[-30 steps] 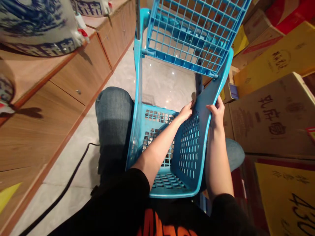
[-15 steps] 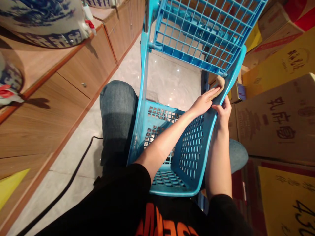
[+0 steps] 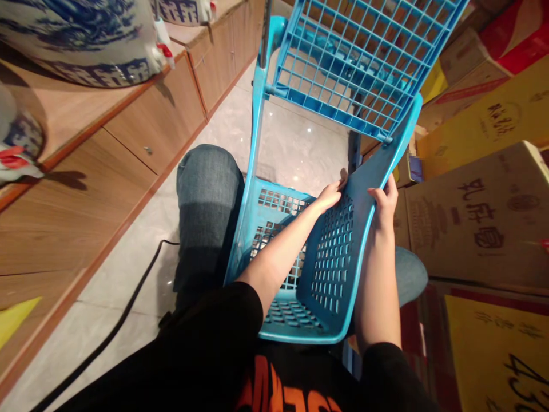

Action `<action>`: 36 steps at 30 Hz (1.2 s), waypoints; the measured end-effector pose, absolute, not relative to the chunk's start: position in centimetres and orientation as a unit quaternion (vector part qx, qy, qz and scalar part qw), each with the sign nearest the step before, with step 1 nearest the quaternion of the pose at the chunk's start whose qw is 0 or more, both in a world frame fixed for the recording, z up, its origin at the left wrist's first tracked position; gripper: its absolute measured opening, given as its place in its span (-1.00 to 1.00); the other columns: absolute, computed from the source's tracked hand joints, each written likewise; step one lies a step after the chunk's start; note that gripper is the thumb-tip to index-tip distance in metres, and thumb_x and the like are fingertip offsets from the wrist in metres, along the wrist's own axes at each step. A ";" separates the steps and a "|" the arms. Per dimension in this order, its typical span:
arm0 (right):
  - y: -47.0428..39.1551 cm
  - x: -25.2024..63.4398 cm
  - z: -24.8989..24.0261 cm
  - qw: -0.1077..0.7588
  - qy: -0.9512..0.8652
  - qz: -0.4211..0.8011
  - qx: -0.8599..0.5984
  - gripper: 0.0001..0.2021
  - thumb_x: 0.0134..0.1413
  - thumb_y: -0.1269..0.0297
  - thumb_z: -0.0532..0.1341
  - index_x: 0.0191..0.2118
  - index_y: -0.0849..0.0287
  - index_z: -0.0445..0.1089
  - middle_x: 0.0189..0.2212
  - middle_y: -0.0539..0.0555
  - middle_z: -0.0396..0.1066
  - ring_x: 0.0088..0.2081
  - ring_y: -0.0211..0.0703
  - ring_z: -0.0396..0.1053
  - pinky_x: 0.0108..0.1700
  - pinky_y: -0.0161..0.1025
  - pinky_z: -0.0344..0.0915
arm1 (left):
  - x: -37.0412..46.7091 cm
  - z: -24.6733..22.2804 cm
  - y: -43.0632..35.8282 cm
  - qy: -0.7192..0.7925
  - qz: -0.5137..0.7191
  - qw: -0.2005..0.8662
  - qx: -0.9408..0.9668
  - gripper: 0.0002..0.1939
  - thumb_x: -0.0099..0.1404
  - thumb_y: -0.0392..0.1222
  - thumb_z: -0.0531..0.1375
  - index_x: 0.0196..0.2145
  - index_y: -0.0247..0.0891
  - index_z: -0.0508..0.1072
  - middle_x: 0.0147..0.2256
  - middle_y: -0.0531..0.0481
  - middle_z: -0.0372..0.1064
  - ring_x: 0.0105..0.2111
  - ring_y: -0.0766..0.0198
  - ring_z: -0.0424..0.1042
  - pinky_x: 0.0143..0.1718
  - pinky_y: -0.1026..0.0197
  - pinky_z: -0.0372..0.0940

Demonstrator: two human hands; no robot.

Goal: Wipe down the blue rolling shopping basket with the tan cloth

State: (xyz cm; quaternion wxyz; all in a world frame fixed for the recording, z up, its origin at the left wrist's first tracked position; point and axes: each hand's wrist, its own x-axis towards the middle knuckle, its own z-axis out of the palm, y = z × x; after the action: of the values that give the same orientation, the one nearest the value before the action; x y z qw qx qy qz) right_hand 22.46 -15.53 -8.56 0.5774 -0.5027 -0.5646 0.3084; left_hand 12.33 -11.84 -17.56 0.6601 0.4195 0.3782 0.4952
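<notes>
A blue plastic basket cart [image 3: 362, 252] with lattice sides stands between my knees, its blue grid flap [image 3: 343, 74] raised at the far end. My left hand [image 3: 330, 195] reaches inside and presses against the inner face of the right side wall. A small bit of tan cloth [image 3: 343, 173] shows at its fingertips; the rest is hidden by the hand and the wall. On the outside of that same wall, my right hand [image 3: 385, 199] grips the rim, thumb toward the inside.
Wooden cabinets [image 3: 132, 149] with blue-and-white jars [image 3: 86, 40] on top run along the left. Cardboard boxes [image 3: 480, 212] are stacked close on the right. A black cable [image 3: 128, 309] crosses the tiled floor at the lower left.
My left hand has slid down and left along the inner wall with the cloth, away from the flap's hinge. My right hand stays at the rim. The view has shifted slightly.
</notes>
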 end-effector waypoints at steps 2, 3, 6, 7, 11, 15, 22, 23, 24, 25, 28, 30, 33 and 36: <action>-15.5 22.4 -8.5 0.576 -0.563 0.311 -0.504 -0.51 -0.29 0.18 0.29 -0.08 0.04 0.51 -0.25 -0.01 0.49 -0.27 -0.09 0.38 -0.22 -0.17 0.42 | 13.4 -15.2 -9.5 0.311 0.533 0.651 0.442 -0.32 0.20 -0.57 0.06 0.27 -0.34 0.41 0.27 -0.11 0.39 0.25 0.14 0.38 0.32 0.16 0.23; -15.5 22.3 -8.5 0.575 -0.565 0.312 -0.503 -0.51 -0.29 0.18 0.29 -0.08 0.03 0.51 -0.22 0.00 0.51 -0.23 -0.07 0.40 -0.19 -0.16 0.42 | 14.0 -14.1 -8.5 0.276 0.550 0.645 0.454 -0.28 0.21 -0.58 0.06 0.31 -0.33 0.36 0.30 -0.10 0.35 0.28 0.10 0.36 0.34 0.13 0.22; -15.4 22.3 -8.4 0.575 -0.574 0.305 -0.496 -0.51 -0.28 0.14 0.29 -0.08 0.01 0.50 -0.15 0.02 0.52 -0.13 0.00 0.42 -0.09 -0.09 0.43 | 14.8 -12.5 -6.6 0.235 0.584 0.611 0.480 -0.22 0.19 -0.61 0.04 0.36 -0.33 0.29 0.38 -0.08 0.23 0.36 0.13 0.25 0.40 0.15 0.13; -15.3 22.3 -8.4 0.575 -0.578 0.301 -0.494 -0.51 -0.28 0.13 0.29 -0.09 0.02 0.49 -0.15 0.03 0.52 -0.12 0.02 0.42 -0.07 -0.07 0.43 | 14.6 -12.6 -6.6 0.249 0.579 0.604 0.487 -0.21 0.17 -0.63 0.04 0.36 -0.35 0.30 0.38 -0.08 0.22 0.37 0.16 0.23 0.41 0.19 0.10; -15.1 22.4 -8.5 0.571 -0.583 0.299 -0.494 -0.53 -0.29 0.16 0.27 -0.11 0.04 0.48 -0.25 0.01 0.45 -0.22 -0.04 0.37 -0.16 -0.11 0.41 | 12.4 -15.6 -9.0 0.404 0.440 0.631 0.494 -0.27 0.08 -0.64 0.09 0.19 -0.27 0.48 0.14 -0.07 0.51 0.23 0.17 0.38 0.29 0.23 0.22; -15.3 22.3 -8.4 0.582 -0.566 0.307 -0.497 -0.56 -0.31 0.25 0.26 -0.15 0.07 0.48 -0.37 -0.05 0.37 -0.34 -0.16 0.27 -0.27 -0.21 0.36 | 11.0 -19.2 -11.8 0.470 0.385 0.649 0.458 -0.53 0.01 -0.59 0.18 -0.13 -0.33 0.57 -0.39 -0.04 0.53 -0.15 0.02 0.53 -0.03 0.10 0.40; -15.3 22.1 -8.3 0.584 -0.557 0.315 -0.499 -0.52 -0.32 0.24 0.26 -0.11 0.05 0.49 -0.29 -0.04 0.45 -0.25 -0.10 0.36 -0.13 -0.15 0.40 | 11.5 -22.0 -13.0 0.499 0.342 0.690 0.396 -0.96 0.35 -0.29 0.24 -0.29 -0.27 0.51 -0.60 0.10 0.24 -0.52 0.23 0.37 -0.38 0.18 0.32; -15.3 22.1 -8.3 0.584 -0.555 0.321 -0.497 -0.52 -0.33 0.25 0.26 -0.11 0.05 0.49 -0.28 -0.04 0.45 -0.25 -0.11 0.36 -0.13 -0.17 0.39 | 11.4 -22.2 -13.2 0.499 0.339 0.693 0.394 -0.94 0.38 -0.25 0.24 -0.28 -0.27 0.50 -0.58 0.11 0.26 -0.52 0.26 0.35 -0.37 0.19 0.34; -15.3 22.1 -8.4 0.586 -0.554 0.326 -0.494 -0.52 -0.33 0.25 0.27 -0.11 0.05 0.49 -0.29 -0.04 0.44 -0.26 -0.13 0.35 -0.14 -0.18 0.38 | 11.3 -22.3 -13.2 0.498 0.340 0.694 0.394 -0.92 0.40 -0.24 0.24 -0.27 -0.28 0.49 -0.56 0.11 0.29 -0.51 0.28 0.36 -0.34 0.18 0.36; -15.2 22.2 -8.4 0.588 -0.552 0.328 -0.492 -0.52 -0.34 0.26 0.27 -0.12 0.05 0.49 -0.30 -0.05 0.43 -0.27 -0.14 0.33 -0.16 -0.20 0.37 | 11.3 -22.2 -13.1 0.494 0.346 0.693 0.396 -0.91 0.41 -0.25 0.23 -0.26 -0.30 0.50 -0.55 0.09 0.33 -0.48 0.27 0.38 -0.30 0.16 0.38; -15.3 22.1 -8.5 0.591 -0.553 0.320 -0.493 -0.55 -0.33 0.25 0.26 -0.15 0.05 0.49 -0.33 -0.06 0.41 -0.31 -0.16 0.29 -0.22 -0.23 0.35 | 11.4 -20.6 -11.8 0.454 0.393 0.683 0.415 -0.82 0.41 -0.35 0.14 -0.23 -0.32 0.57 -0.45 -0.02 0.51 -0.25 0.14 0.49 -0.09 0.13 0.40; -15.4 22.1 -8.5 0.585 -0.559 0.318 -0.494 -0.55 -0.31 0.23 0.26 -0.13 0.04 0.48 -0.30 -0.05 0.42 -0.30 -0.15 0.30 -0.24 -0.22 0.36 | 11.8 -18.5 -10.0 0.404 0.440 0.675 0.433 -0.71 0.43 -0.36 0.09 -0.08 -0.27 0.60 -0.19 0.00 0.63 -0.01 0.16 0.48 0.09 0.22 0.34; -15.5 22.1 -8.5 0.576 -0.564 0.326 -0.493 -0.49 -0.28 0.22 0.27 -0.05 0.03 0.48 -0.22 -0.02 0.46 -0.25 -0.11 0.34 -0.21 -0.19 0.39 | 12.4 -15.3 -7.2 0.324 0.498 0.664 0.454 -0.44 0.28 -0.51 0.06 0.20 -0.36 0.47 0.14 -0.11 0.52 0.14 0.19 0.46 0.20 0.19 0.32; -15.5 22.2 -8.6 0.576 -0.566 0.335 -0.486 -0.47 -0.27 0.21 0.28 -0.02 0.03 0.47 -0.19 0.00 0.46 -0.21 -0.08 0.36 -0.14 -0.16 0.40 | 12.1 -14.1 -6.3 0.306 0.503 0.632 0.504 -0.31 0.23 -0.58 0.04 0.30 -0.43 0.36 0.28 -0.21 0.36 0.21 0.17 0.41 0.25 0.19 0.29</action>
State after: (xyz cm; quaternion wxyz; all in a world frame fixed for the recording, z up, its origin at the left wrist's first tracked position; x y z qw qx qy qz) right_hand 22.20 -15.50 -8.65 0.5762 -0.4858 -0.5656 0.3347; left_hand 12.11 -6.25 -14.14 0.6321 0.5040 0.3061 0.5028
